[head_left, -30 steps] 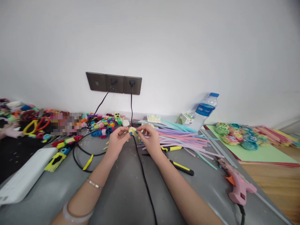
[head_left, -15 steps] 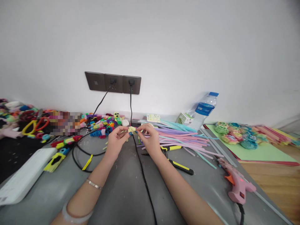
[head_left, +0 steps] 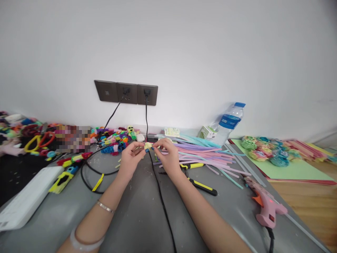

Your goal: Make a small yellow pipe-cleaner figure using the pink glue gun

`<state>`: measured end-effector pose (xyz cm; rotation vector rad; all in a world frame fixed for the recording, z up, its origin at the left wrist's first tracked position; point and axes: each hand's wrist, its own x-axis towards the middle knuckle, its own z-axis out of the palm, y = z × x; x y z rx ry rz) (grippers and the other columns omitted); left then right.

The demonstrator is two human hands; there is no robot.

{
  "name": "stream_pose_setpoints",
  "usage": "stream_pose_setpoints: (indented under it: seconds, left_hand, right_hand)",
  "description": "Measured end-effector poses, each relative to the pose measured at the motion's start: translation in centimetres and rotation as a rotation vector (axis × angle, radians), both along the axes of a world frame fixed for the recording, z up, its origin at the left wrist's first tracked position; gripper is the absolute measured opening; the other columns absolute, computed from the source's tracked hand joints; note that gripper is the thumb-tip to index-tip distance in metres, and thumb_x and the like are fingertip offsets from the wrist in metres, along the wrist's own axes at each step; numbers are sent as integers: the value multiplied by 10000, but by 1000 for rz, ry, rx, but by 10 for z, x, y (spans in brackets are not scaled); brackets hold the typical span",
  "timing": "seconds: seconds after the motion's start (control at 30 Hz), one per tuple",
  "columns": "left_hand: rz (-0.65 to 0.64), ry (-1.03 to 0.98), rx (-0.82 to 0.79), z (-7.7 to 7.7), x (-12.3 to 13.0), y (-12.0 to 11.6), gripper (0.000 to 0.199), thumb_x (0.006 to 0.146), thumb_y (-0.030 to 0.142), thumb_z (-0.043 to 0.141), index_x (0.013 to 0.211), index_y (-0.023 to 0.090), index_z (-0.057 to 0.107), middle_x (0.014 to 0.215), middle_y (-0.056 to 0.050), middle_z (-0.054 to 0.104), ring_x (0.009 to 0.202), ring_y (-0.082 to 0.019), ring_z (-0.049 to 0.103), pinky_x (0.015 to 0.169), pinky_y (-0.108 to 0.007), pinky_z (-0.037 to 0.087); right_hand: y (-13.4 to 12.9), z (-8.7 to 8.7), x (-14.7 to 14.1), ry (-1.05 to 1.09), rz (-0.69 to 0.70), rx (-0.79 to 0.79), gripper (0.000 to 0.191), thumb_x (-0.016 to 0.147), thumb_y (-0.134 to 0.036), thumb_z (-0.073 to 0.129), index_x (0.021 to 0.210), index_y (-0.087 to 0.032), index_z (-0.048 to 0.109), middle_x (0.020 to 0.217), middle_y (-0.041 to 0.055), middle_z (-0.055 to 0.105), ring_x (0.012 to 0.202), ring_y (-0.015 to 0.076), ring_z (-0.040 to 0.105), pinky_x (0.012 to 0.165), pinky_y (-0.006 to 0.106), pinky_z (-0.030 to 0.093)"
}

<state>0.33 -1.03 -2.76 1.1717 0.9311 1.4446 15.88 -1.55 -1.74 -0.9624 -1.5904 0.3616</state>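
Observation:
Between my two hands is a small pale yellow piece (head_left: 148, 146), held above the grey table (head_left: 134, 214). My left hand (head_left: 131, 158) pinches its left side, and my right hand (head_left: 167, 156) pinches its right side. The fingertips of both hands nearly meet under it. Its exact shape is too small to make out. A black cable (head_left: 160, 188) runs down the table below and between my forearms. Beside my right wrist lie yellow and black pliers (head_left: 201, 186), partly hidden by that arm.
Pastel pipe cleaners (head_left: 207, 154) spread right of my hands. A pink glue gun (head_left: 270, 209) lies at the right, with a water bottle (head_left: 230, 121) by the wall. Colourful fuzzy pieces (head_left: 113, 138), scissors (head_left: 39, 142) and a white box (head_left: 30, 196) are on the left.

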Motion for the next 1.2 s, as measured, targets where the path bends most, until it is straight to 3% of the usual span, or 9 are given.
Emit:
stream_pose_setpoints:
  seconds: [0.37,0.63,0.77,0.9,1.07,1.2]
  left_hand:
    - [-45,15,46,-4,-2,4,256,650,302,810,796,187,632,921,-40,700,856,-175,668,732,-263,515]
    - [-34,8,36,-7,-1,4,265,661,305,814,824,188,642,931,-37,704,849,-169,674,695,-247,522]
    - [-7,-119,-62,-5,2,3,312,631,331,843,836,185,658,903,-23,716,818,-148,677,726,-245,554]
    - [-2,-304,-118,-1,2,4,345,579,315,884,812,183,667,857,-9,719,811,-133,689,798,-256,583]
    - [-18,-397,-144,0,1,6,348,553,283,903,805,182,685,864,-11,729,813,-133,701,780,-237,595]
    - [-52,-392,-130,0,2,5,331,577,274,896,820,186,689,872,-9,732,840,-133,702,799,-233,590]
  right_hand:
    - [1,-1,1,10,21,36,105,846,-136,606,782,-206,651,792,39,643,753,185,559,673,316,439]
    - [1,-2,0,-5,14,67,113,857,-124,608,783,-206,634,791,30,636,742,178,542,688,315,425]
    - [0,-2,0,55,-7,32,79,832,-140,643,871,-206,622,776,4,608,698,159,514,677,298,409]
    - [3,-5,4,116,-37,20,173,810,-193,675,973,-212,619,839,11,582,732,164,514,681,296,397]
    - [11,-13,4,221,147,-93,251,814,-232,671,1057,-221,608,1014,58,657,854,185,604,738,320,415]
    - [13,-18,1,308,284,-169,252,830,-300,675,1062,-220,616,1008,66,667,853,185,629,716,316,449]
